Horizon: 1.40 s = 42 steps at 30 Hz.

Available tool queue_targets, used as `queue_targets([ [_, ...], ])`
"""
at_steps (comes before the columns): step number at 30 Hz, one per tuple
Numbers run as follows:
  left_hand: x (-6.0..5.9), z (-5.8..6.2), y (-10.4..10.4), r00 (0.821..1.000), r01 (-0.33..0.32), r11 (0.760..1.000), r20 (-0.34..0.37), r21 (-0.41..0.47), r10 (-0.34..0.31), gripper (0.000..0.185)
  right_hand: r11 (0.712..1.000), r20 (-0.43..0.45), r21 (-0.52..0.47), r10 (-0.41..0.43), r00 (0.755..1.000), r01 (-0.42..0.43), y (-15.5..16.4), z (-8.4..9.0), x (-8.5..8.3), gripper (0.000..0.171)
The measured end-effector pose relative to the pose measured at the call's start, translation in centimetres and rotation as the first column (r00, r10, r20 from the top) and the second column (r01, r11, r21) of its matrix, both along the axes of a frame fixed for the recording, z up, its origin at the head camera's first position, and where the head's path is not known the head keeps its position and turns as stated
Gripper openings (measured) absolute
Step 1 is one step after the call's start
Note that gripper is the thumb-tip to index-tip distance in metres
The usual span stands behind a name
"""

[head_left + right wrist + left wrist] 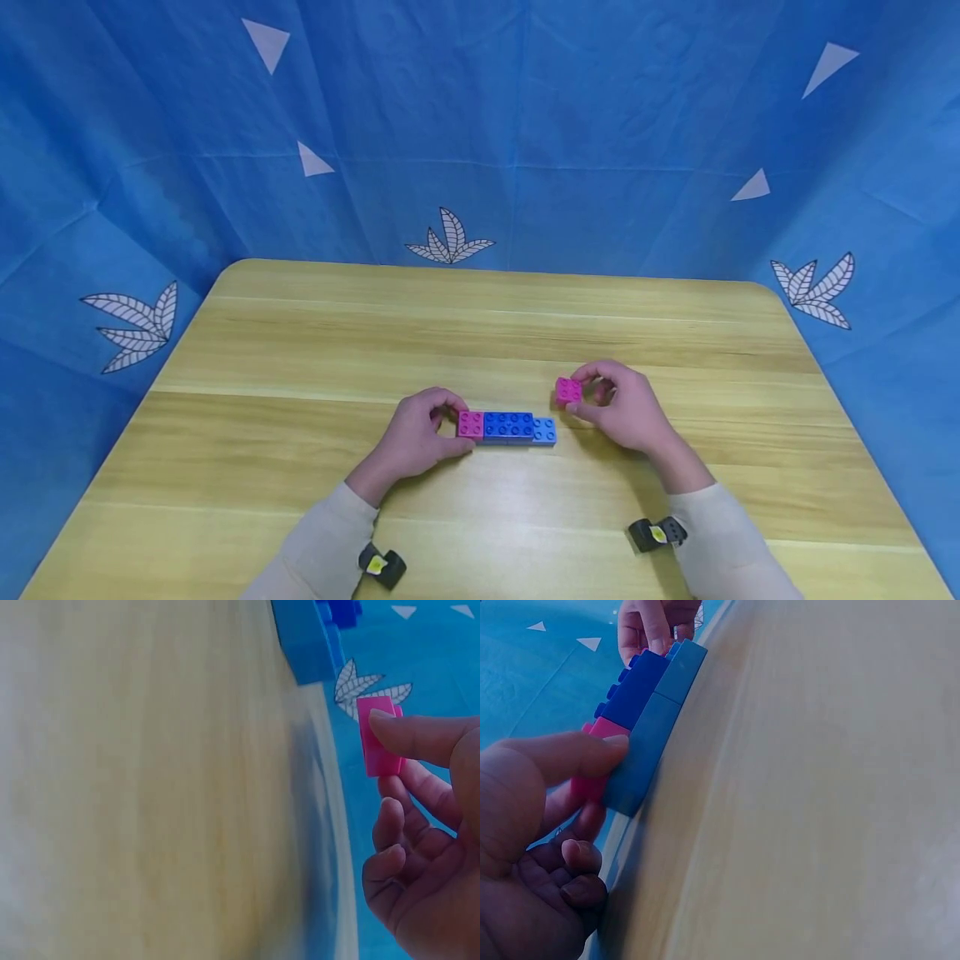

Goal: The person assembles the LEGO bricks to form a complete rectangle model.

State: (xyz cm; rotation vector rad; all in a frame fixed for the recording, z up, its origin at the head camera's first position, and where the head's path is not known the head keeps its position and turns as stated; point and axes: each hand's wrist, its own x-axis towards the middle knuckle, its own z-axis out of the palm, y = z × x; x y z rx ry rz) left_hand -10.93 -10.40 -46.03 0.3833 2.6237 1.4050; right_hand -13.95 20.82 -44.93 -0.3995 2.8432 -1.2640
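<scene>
A row of toy building bricks lies on the table: light blue bricks (545, 432) form the bottom layer, with a dark blue brick (508, 426) and a square pink brick (471, 425) on top. The light blue layer shows bare studs at the right end. My left hand (420, 433) pinches the left end of the row between thumb and fingers, at the pink brick. Just right of the row and slightly behind it, my right hand (628, 404) pinches a second square pink brick (380, 739) by its sides. That brick is held above the table, apart from the row.
The wooden table (300, 333) has a pale grain and rounded far corners. Behind it and at both sides hangs a blue cloth (600, 100) printed with leaves and white triangles. Black bands (382, 567) with small devices sit at both wrists.
</scene>
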Motion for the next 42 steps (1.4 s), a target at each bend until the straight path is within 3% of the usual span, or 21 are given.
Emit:
queue_targets([
  [10, 0.0, 0.1, -0.1, 1.000, -0.007, 1.000, 0.011, 0.014, 0.007, 0.036, 0.997, -0.040, -0.038, 0.070, 0.997, -0.072, -1.6, 0.8, 1.7, 0.034],
  [20, 0.0, -0.1, -0.1, 1.000, -0.004, 1.000, -0.001, 0.010, 0.004, 0.036, 0.992, 0.015, -0.071, 0.103, 0.995, -0.102, -2.3, 0.7, 2.7, 0.035],
  [42, -0.1, -0.1, 0.0, 1.000, 0.001, 1.000, -0.014, 0.003, -0.001, 0.036, 0.988, 0.030, -0.061, 0.146, 0.989, -0.144, -2.7, 0.2, 2.9, 0.035],
])
